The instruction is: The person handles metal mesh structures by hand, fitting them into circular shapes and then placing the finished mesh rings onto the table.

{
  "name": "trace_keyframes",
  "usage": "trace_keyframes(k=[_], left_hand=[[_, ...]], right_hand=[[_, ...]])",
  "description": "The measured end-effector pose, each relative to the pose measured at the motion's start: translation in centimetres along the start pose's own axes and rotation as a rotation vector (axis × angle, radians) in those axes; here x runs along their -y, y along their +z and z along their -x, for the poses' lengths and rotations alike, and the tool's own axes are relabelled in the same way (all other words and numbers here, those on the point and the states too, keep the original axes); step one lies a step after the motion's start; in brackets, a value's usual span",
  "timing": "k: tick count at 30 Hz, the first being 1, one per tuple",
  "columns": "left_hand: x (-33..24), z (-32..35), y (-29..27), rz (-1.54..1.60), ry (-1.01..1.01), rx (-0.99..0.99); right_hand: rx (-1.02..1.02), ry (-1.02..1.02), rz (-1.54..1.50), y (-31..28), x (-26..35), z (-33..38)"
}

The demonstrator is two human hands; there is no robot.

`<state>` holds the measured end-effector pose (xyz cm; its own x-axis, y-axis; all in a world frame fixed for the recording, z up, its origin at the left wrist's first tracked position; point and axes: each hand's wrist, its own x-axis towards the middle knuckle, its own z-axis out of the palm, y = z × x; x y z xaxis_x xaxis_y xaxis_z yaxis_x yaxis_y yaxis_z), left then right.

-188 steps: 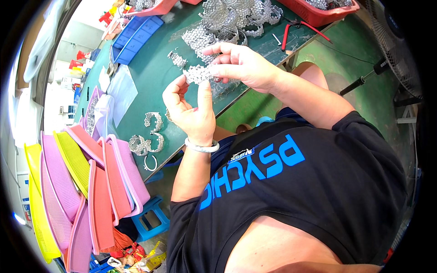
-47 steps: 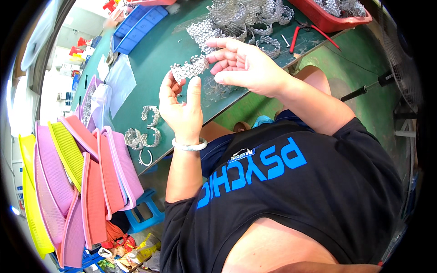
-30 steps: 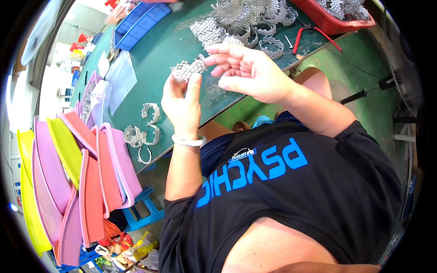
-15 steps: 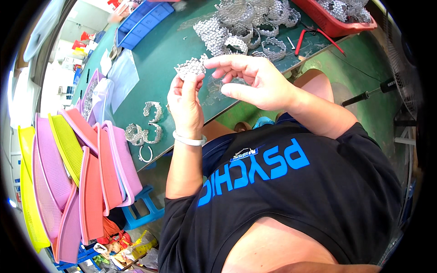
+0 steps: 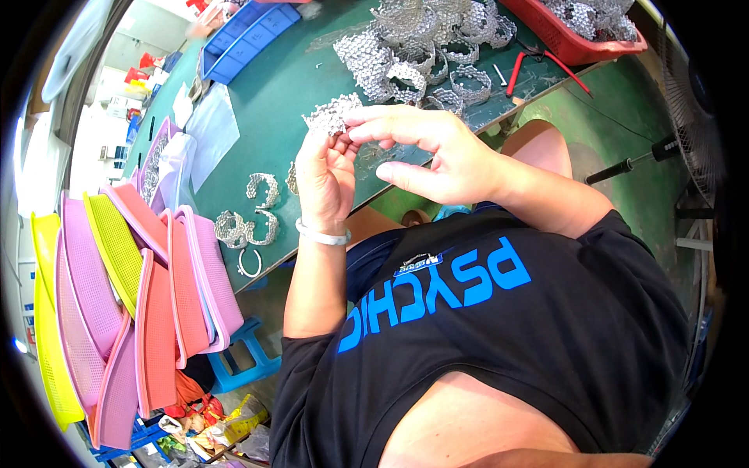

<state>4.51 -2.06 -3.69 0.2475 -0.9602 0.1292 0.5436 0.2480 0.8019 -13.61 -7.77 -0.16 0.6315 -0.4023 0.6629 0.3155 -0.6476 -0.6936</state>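
Above frame centre, pinched between both hands: a small silver lattice piece (image 5: 334,115), glittery and openwork, its lower edge hidden behind fingertips and its exact form hard to make out. Left hand (image 5: 326,175) raised upright, fingers closed on the piece's lower left edge, a pale band around the wrist. Right hand (image 5: 437,152) reaching in from the right, thumb and forefinger nipping the piece's right end, remaining fingers spread loose. Behind, a dark green table (image 5: 273,101) bending with the lens. Top centre, a heap of similar silver lattice bands (image 5: 425,43), curled into rings and arches, individual pieces blurring together. Top right, a red basket (image 5: 581,35) with more silver pieces, cut off by the frame's edge. Just left of it, red-handled pliers (image 5: 538,66), jaws mostly lost among the clutter. Left of centre, near the table's edge, a few finished curved silver pieces (image 5: 250,226). Far left, stacked plastic mesh trays (image 5: 133,296) in pink, yellow and salmon, standing on edge. Upper left, a blue compartment tray (image 5: 246,35), contents too small to tell.
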Motion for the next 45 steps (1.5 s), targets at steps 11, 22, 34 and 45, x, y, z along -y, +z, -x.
trace_keyframes(k=[11, 22, 34, 45], left_hand=[[0.0, 0.2, 0.4, 0.32, -0.132, 0.135], [0.8, 0.2, 0.6, 0.462, -0.153, 0.269], [0.4, 0.5, 1.0, 0.576, -0.286, 0.225], [-0.7, -0.8, 1.7, 0.082, -0.453, 0.18]], right_hand=[[0.013, -0.145, 0.086, 0.7, 0.8, -0.4], [0.058, -0.161, 0.036, 1.3, 1.3, -0.7], [0.063, -0.146, -0.006, 0.6, 1.8, -0.8], [0.066, 0.355, -0.135, -2.3, -1.5, -4.1]])
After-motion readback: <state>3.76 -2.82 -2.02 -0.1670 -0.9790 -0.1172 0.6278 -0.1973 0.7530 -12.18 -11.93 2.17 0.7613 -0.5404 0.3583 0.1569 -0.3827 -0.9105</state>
